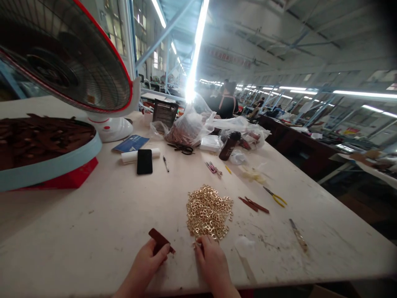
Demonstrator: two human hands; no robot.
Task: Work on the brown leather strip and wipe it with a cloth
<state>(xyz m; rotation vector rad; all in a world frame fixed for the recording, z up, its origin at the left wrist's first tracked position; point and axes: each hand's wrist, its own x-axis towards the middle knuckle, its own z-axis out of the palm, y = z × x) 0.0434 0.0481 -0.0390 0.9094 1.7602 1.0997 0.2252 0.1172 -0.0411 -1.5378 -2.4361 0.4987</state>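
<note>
While left hand [149, 260] pinches one brown strap [160, 241] | right hand [211, 258] fingers curled at one gold-ring pile [208, 212], grip unclear

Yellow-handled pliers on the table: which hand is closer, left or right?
Right. The right hand sits at the near edge of the gold ring pile, with the yellow-handled pliers up and to its right. The left hand, holding a brown leather strip, is farther away.

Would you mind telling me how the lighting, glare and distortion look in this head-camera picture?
In the head view, a ceiling strip light blows out to white glare above the plastic bag; wide-angle distortion bends the table edge and the fan; corners darken at upper right. The brass rings, left hand with its brown strip, and right hand are evenly lit, shadows soft.
</note>
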